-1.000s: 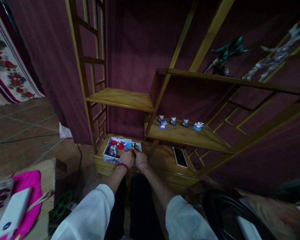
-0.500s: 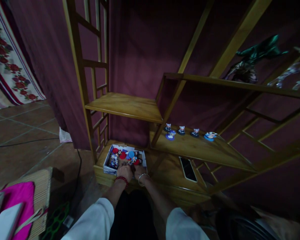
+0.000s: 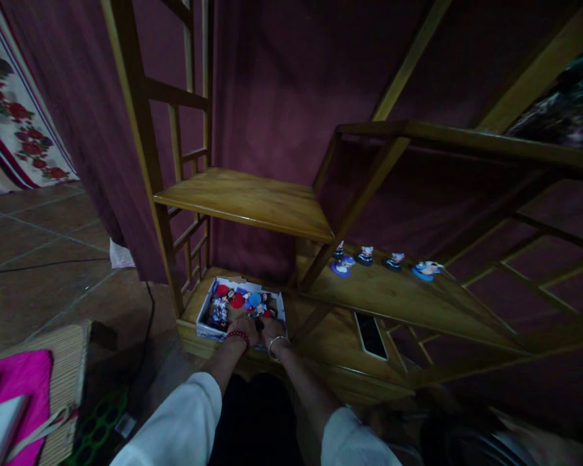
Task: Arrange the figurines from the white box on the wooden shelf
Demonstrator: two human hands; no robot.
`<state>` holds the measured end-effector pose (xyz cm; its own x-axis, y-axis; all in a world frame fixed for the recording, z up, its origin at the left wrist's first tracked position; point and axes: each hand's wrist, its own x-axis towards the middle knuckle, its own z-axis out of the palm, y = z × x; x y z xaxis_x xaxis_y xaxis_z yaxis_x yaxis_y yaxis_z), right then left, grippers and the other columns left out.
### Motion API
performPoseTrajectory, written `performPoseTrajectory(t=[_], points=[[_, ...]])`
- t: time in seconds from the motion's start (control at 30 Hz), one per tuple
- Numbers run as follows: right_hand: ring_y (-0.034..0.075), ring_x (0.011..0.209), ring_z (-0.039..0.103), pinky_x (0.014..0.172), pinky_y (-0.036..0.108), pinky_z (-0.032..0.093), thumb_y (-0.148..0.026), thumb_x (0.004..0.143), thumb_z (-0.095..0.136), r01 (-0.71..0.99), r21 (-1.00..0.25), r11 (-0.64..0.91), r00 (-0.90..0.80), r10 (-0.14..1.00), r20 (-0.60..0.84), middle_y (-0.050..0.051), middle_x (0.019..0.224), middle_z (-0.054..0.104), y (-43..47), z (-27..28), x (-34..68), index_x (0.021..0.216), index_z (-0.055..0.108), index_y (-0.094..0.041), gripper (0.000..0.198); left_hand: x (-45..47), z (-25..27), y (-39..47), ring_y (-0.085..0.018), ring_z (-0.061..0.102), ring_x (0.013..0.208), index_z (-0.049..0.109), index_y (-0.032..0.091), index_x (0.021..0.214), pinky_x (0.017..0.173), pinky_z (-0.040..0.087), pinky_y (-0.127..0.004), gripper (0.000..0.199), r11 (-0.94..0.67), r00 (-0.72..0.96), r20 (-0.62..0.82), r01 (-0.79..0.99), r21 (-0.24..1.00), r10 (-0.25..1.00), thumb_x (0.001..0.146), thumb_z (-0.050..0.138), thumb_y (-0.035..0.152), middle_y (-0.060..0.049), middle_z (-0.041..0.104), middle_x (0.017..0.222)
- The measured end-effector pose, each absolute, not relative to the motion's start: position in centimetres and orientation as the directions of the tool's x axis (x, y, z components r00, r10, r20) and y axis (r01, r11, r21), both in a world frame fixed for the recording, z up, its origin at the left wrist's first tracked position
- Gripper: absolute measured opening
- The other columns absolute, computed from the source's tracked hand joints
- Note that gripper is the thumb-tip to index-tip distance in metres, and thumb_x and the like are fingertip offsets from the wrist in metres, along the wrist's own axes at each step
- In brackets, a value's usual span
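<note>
A shallow open cardboard box [image 3: 208,332] sits on the lowest shelf, filled with small figurines [image 3: 236,299] on red, blue and dark round bases. My left hand [image 3: 243,329], with a red bead bracelet at the wrist, reaches over the box's near edge with its fingers bent in among the figurines. Close beside it on the right is my right hand [image 3: 271,330], wearing a silver bangle, its fingers curled too. Something small and dark shows between the two hands, too dim to name. The fingertips are mostly hidden.
Several figurines [image 3: 365,255] stand on the raised shelf [image 3: 379,291] to the right. Below it lies a phone [image 3: 370,334]. A wooden shelf board [image 3: 245,200] juts out above the box. At lower left is a woven-top stool [image 3: 68,388] with a pink cloth [image 3: 24,388].
My view has shifted, so the right-hand shelf and its figurines sit farther right. Both hands stay at the box's near side, the left angled slightly more to the right.
</note>
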<state>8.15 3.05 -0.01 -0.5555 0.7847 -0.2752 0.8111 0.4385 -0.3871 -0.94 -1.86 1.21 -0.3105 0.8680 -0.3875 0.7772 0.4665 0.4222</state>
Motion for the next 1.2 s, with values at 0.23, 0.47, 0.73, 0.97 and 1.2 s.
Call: performPoseTrajectory(t=[0.23,0.47,0.73,0.97,1.2], points=[[0.017,0.093,0.059,0.071,0.020,0.041,-0.019,0.073,0.046,0.782,-0.438,0.443,-0.578,0.779,-0.244,0.005,0.096,0.066,3.5,0.3,8.3,0.094,0.065,-0.025,0.028,-1.0,1.4,-1.6,-0.028,0.055,0.099,0.059,0.008,0.097,0.081,0.044,-0.038,0.027,0.502,-0.330,-0.412,0.748,0.435,0.849,0.077,0.044,0.017,-0.018,0.060,0.103],[0.015,0.089,0.060,0.069,0.018,0.043,-0.020,0.073,0.048,0.727,-0.544,0.420,-0.600,0.774,-0.203,0.004,0.093,0.067,3.5,-0.1,8.5,0.097,0.064,-0.023,0.029,-1.1,1.7,-1.8,-0.026,0.056,0.097,0.058,0.007,0.098,0.081,0.043,-0.035,0.028,0.503,-0.361,-0.361,0.715,0.485,0.860,0.076,0.041,0.009,-0.019,0.060,0.102],[0.013,0.089,0.060,0.075,0.018,0.043,-0.021,0.076,0.047,0.686,-0.621,0.378,-0.573,0.807,-0.143,0.000,0.096,0.066,3.8,-1.0,8.5,0.096,0.064,-0.026,0.027,-1.2,1.5,-1.9,-0.028,0.057,0.096,0.060,0.007,0.096,0.080,0.044,-0.037,0.027,0.476,-0.364,-0.307,0.701,0.531,0.879,0.077,0.043,0.016,-0.020,0.061,0.099],[0.014,0.089,0.060,0.076,0.020,0.043,-0.022,0.079,0.044,0.651,-0.616,0.444,-0.572,0.820,-0.013,0.002,0.094,0.066,3.2,-0.6,8.8,0.096,0.064,-0.024,0.026,-1.2,1.5,-1.9,-0.025,0.058,0.094,0.061,0.013,0.098,0.079,0.045,-0.032,0.029,0.431,-0.376,-0.216,0.723,0.540,0.901,0.076,0.042,0.014,-0.016,0.063,0.097],[0.013,0.091,0.059,0.079,0.020,0.043,-0.021,0.081,0.041,0.663,-0.644,0.381,-0.486,0.874,0.016,0.003,0.099,0.064,2.8,0.4,8.9,0.103,0.060,-0.023,0.029,-0.6,3.1,-2.2,-0.021,0.059,0.092,0.059,0.015,0.097,0.077,0.044,-0.029,0.027,0.448,-0.446,-0.141,0.721,0.528,0.884,0.079,0.040,0.018,-0.013,0.064,0.094]])
